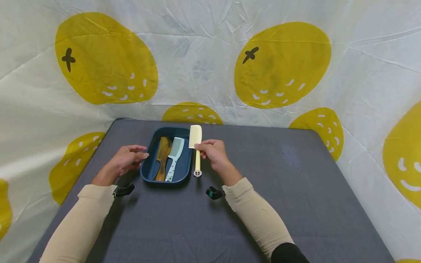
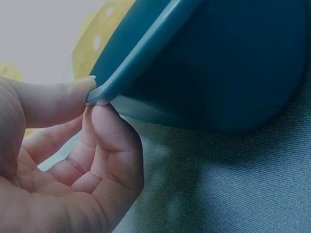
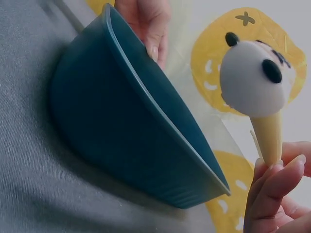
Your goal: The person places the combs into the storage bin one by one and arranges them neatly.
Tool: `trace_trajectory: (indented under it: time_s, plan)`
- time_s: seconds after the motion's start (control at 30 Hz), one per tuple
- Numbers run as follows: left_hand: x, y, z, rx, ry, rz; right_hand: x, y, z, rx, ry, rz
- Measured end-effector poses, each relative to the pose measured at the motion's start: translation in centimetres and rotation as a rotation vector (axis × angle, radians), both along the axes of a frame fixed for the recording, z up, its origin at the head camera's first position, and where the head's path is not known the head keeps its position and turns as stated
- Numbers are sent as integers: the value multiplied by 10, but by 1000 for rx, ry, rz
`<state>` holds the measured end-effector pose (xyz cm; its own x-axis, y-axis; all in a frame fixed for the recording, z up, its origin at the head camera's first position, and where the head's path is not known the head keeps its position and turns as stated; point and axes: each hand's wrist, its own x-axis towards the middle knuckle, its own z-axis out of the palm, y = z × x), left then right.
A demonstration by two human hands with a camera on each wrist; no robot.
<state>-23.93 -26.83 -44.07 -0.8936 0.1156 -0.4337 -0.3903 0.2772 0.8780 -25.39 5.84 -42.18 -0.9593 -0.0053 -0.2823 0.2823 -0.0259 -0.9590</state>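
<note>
A dark blue tray (image 1: 186, 160) stands on the grey cloth, and my left hand (image 1: 128, 159) pinches its left rim between thumb and forefinger. Inside it lie a brown comb (image 1: 162, 157) and a pale mint comb (image 1: 175, 151) side by side, handles toward me. My right hand (image 1: 213, 153) pinches a cream-yellow comb (image 1: 196, 136) near where its teeth meet the handle, at the tray's right edge. Its handle ends in a round white panda-like head (image 3: 255, 80), close up in the right wrist view. In the left wrist view, my thumb lies over the tray rim (image 2: 131, 60).
Grey cloth (image 1: 279, 190) covers the table, which stretches away to the right of the tray. Behind and beside it hangs a white curtain (image 1: 197, 65) with large yellow fruit shapes. Each wrist wears a black band (image 1: 123, 190).
</note>
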Motion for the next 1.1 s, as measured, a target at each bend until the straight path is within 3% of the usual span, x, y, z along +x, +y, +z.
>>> trace_trajectory:
  time_s: [0.63, 1.1]
  plan:
    - [-1, -2, -2, 25, -4, 24, -6, -31, -5, 49, -41, 32]
    - [-2, -2, -4, 24, -1, 18, -9, -46, -11, 25, -19, 33]
